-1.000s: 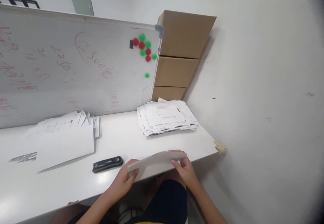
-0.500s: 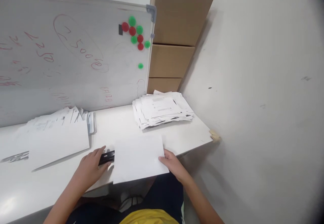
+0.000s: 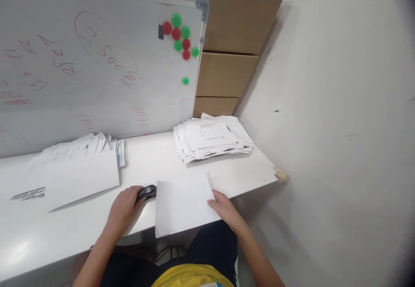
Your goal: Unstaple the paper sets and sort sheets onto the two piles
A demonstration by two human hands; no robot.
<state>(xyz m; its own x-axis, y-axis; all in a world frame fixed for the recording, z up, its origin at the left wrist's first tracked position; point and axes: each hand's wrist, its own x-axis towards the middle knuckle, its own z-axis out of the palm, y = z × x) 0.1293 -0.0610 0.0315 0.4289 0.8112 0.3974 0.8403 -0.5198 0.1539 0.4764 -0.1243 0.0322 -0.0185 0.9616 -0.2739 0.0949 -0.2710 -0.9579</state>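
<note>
stapler (image 3: 148, 191) in one hand, paper (image 3: 183, 207) in the other

my left hand (image 3: 125, 205) is wrapped around the stapler, which reaches to the paper's near edge; whether they touch, i can't tell. my right hand (image 3: 226, 211) pinches the far edge, thumb on top, probably to steady it with its face uncovered. the pile (image 3: 214, 138) ahead of my right hand sits back, seemingly leaving me room.

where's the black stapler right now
In the head view, the black stapler is left of centre, gripped by the left hand at the left edge of the white paper that the right hand holds.
</note>
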